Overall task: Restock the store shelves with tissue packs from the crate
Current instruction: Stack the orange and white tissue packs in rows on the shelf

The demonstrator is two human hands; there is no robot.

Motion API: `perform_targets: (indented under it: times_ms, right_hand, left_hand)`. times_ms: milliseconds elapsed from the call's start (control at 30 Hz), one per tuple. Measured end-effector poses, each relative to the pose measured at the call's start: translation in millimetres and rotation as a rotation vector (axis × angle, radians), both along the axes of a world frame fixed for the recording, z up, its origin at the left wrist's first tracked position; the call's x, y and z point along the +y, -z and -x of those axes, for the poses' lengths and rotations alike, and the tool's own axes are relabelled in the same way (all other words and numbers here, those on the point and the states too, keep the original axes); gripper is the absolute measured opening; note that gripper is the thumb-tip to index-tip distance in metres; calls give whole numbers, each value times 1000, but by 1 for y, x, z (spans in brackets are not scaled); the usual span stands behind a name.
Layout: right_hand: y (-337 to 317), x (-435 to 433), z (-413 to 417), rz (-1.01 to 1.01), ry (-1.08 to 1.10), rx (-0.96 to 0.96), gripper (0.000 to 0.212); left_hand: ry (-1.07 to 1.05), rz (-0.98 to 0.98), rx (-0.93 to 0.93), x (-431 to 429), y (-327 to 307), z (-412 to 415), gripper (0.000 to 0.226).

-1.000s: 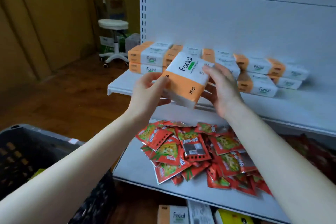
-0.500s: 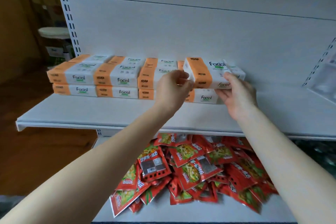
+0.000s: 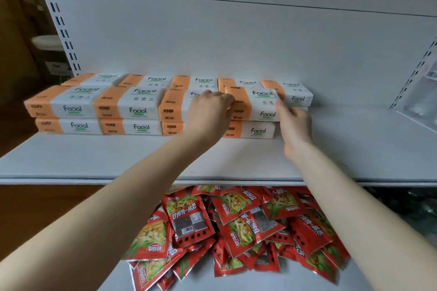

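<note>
**Pack nearly seated on the front stack**

Both hands are on 1 tissue pack at the right end of the front row on the shelf; it sits on top of a lower pack, making that stack 2 high like the 3 stacks to its left; a back row runs behind it against the white panel. The left hand is cupped over the pack's orange end, fingers curled and pressing on its top left corner; the right hand lies against the right end, fingers fairly straight and close together, touching rather than gripping. The crate is out of view.

My guess is that the pack is being squared up, not yet let go; it looks slightly skewed against its neighbour, the left end riding a little high. The risks from here: a push too hard from the right could shove the neighbour out of line; pressure toward the back could nudge the rear row; a release while it sits askew might let the soft, slippery wrapper slide forward off the lower pack, onto the shelf or down among the red snack packets below.
</note>
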State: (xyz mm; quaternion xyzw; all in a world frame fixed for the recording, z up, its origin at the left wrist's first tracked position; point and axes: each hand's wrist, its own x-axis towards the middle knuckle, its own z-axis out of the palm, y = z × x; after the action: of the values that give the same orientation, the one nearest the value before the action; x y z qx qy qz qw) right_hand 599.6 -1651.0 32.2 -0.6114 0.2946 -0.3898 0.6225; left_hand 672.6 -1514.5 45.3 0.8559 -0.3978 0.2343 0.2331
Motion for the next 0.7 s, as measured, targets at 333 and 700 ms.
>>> perform_targets:
  times_ms: [333, 700]
  right_hand:
    - [16, -6, -11, -51, -11, -26, 26]
    - [17, -5, -11, -98, -35, -33, 27]
  left_hand:
    - [9, -68, -242, 16, 22, -8, 47]
    - [28, -78, -201, 13, 25, -6, 46]
